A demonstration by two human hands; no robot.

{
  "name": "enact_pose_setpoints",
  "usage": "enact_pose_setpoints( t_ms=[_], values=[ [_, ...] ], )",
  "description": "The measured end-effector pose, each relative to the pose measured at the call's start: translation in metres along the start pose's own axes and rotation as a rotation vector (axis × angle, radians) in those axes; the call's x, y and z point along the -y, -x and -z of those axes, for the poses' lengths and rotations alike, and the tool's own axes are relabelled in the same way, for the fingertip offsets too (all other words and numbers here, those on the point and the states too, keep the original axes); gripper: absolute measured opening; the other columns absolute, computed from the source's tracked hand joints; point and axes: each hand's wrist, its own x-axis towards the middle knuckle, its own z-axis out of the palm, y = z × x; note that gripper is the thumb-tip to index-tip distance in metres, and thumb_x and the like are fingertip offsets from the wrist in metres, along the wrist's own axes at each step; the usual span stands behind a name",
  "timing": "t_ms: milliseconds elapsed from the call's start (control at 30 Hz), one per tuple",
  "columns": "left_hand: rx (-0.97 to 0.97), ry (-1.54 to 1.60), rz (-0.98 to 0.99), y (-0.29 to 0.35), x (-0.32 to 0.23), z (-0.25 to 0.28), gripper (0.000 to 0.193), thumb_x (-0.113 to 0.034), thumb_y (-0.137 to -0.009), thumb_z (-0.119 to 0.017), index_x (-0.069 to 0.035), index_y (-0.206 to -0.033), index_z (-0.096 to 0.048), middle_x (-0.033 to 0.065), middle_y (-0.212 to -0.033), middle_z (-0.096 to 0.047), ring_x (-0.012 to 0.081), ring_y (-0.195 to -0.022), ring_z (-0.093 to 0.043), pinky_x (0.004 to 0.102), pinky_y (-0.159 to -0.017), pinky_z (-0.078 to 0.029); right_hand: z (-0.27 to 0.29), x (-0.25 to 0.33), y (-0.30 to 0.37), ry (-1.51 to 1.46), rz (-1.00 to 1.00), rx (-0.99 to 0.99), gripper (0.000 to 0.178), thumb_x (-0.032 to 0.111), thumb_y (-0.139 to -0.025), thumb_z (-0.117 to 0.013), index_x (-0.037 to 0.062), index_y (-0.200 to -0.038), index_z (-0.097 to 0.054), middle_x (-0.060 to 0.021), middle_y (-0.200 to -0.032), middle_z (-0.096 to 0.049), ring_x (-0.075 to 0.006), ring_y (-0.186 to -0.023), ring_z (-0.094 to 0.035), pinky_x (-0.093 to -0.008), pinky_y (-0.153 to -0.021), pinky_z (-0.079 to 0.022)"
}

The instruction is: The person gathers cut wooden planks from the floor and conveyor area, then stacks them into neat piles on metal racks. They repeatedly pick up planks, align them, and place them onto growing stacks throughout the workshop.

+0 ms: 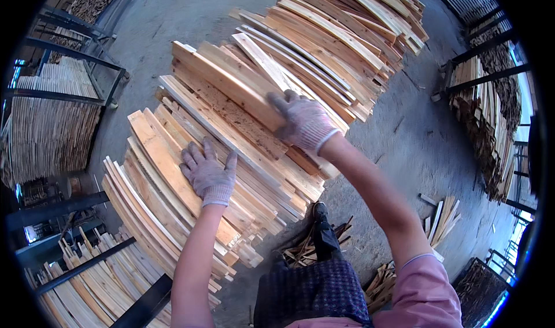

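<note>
Both my hands wear pale, soiled knit gloves. My left hand lies with spread fingers on the loose planks in the near left part of a long spread of sawn wood. My right hand grips a wooden board near its right end, fingers over the upper edge. That board is tilted up on its edge, and its far end points to the upper left. Below it a rough, brown-flecked plank shows. The underside of my right hand's grip is hidden.
More planks spread toward the upper right. Stacked wood on a metal rack stands at left, another rack of wood at right. Offcuts and wood scraps lie on the concrete floor near my feet.
</note>
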Motion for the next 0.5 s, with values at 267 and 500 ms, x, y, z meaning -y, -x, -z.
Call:
enact_pose_setpoints(
  t_ms=[267, 500],
  values=[
    [0.038, 0.05, -0.019, -0.002, 0.001, 0.006, 0.085, -0.068, -0.096, -0.048, -0.015, -0.161, -0.035, 0.0202, -0.163, -0.031, 0.0413, -0.152, -0.024, 0.0556, -0.124, -0.018, -0.068, 0.015, 0.051, 0.152, 0.477, -0.114, 0.048, 0.017, -0.086, -0.073, 0.0115, -0.133, -0.063, -0.0186, -0.148, -0.052, -0.0384, -0.14, -0.048, -0.053, -0.115, -0.043],
    [0.043, 0.028, 0.002, 0.002, 0.002, 0.009, 0.086, -0.069, -0.095, -0.048, -0.015, -0.161, -0.036, 0.02, -0.162, -0.033, 0.0408, -0.151, -0.025, 0.0543, -0.124, -0.019, -0.039, -0.035, 0.072, -0.404, -0.198, -0.631, 0.056, 0.023, -0.09, -0.077, 0.0028, -0.14, -0.059, -0.0224, -0.143, -0.057, -0.0365, -0.133, -0.055, -0.0429, -0.113, -0.044]
  ],
)
